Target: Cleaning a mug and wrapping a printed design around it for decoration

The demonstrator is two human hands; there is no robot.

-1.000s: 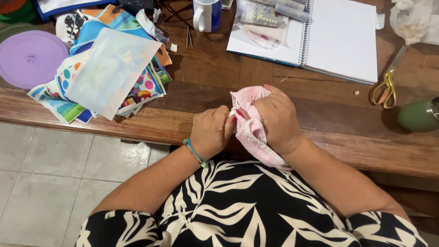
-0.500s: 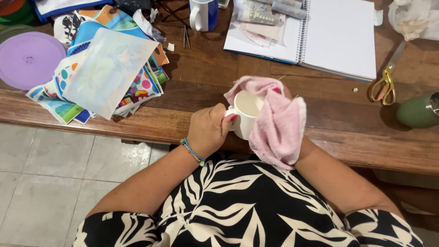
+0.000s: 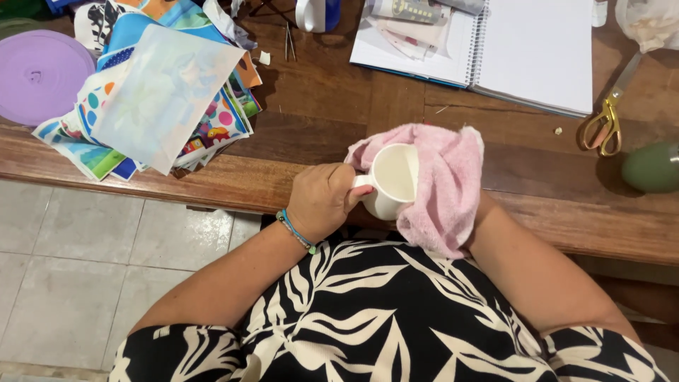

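A white mug (image 3: 393, 178) is held just above the near edge of the wooden table (image 3: 552, 212), tilted so its empty inside faces me. My left hand (image 3: 322, 200) grips the mug by its handle. A pink cloth (image 3: 442, 187) drapes over the mug's right side and covers my right hand, which is hidden beneath it; only the right forearm shows below. The cloth presses against the mug's outer wall and rim.
A pile of colourful printed fabric pieces (image 3: 159, 92) lies at the left, beside a purple round lid (image 3: 39, 74). An open spiral notebook (image 3: 509, 46) lies at the back, gold-handled scissors (image 3: 605, 117) and a green rounded object (image 3: 652, 167) at the right.
A second ago both hands were bunched around the pink cloth with the mug hidden. The cloth has since opened to the right and the mug's inside has come into view.
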